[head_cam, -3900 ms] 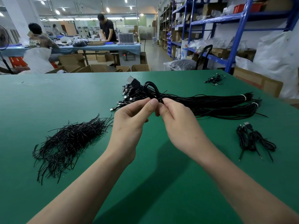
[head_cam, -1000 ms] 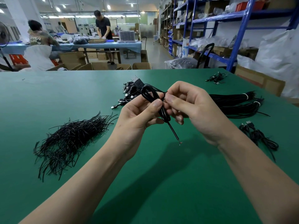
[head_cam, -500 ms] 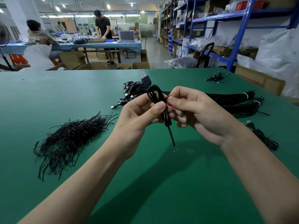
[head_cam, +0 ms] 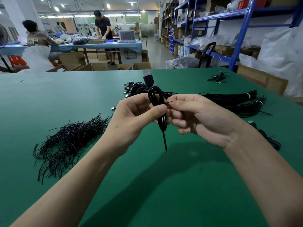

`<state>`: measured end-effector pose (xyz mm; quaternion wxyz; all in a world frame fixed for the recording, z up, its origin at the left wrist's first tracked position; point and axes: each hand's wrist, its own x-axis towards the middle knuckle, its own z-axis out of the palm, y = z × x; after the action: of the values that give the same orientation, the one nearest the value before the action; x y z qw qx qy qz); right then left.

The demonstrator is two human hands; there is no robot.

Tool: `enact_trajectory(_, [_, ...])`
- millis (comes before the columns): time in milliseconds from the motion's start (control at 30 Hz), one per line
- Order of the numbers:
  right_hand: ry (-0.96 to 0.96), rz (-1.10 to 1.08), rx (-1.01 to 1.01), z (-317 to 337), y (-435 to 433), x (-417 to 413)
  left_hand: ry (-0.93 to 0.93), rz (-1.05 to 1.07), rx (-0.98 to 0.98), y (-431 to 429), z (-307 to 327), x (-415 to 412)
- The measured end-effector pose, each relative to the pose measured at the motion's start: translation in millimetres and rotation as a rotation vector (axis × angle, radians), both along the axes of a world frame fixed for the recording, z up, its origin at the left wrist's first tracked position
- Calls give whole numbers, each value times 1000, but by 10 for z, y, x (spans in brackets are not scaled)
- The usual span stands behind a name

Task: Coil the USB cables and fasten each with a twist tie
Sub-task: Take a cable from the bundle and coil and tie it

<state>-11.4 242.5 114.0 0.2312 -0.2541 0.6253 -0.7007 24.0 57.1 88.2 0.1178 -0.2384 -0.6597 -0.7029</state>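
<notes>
Coil pinched at its waist, tie not yet locked.
The left hand (head_cam: 136,118) clamps the coiled USB cable (head_cam: 156,97) between thumb and curled fingers, held above the green table (head_cam: 49,95). The right hand (head_cam: 201,118) pinches the twist tie (head_cam: 168,102) just beside that thumb. If the thumb eases, the loops will likely spring apart. The short tie end may slip from the fingertips, dropping the coil towards the uncoiled cable bundle (head_cam: 229,99) behind.

Forearms converging, left hand (head_cam: 136,117) pinching coiled cable (head_cam: 162,123), right hand (head_cam: 203,118) curled, pinching twist tie (head_cam: 169,102)
</notes>
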Motion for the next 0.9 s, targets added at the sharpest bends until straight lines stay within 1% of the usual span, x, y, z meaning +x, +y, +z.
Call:
enact_trajectory(200, [46,-31,207,43,31,8,-44,81,-15,42,-11,-21])
enact_trajectory(433, [108,-69,223,11,-5,12,-59,106,-77,40,-22,-12])
enact_trajectory(533, [110,-61,179,12,-3,6,-53,111,-64,36,-14,-11])
enact_trajectory(633, [75,-25,89,9,0,1,-79,82,-29,41,-19,-9])
enact_trajectory(767, [66,-1,-1,-11,-27,3,-109,-21,73,54,-19,10])
enact_trajectory(900, [138,12,-23,-7,-49,19,-151,-162,136,11,24,29])
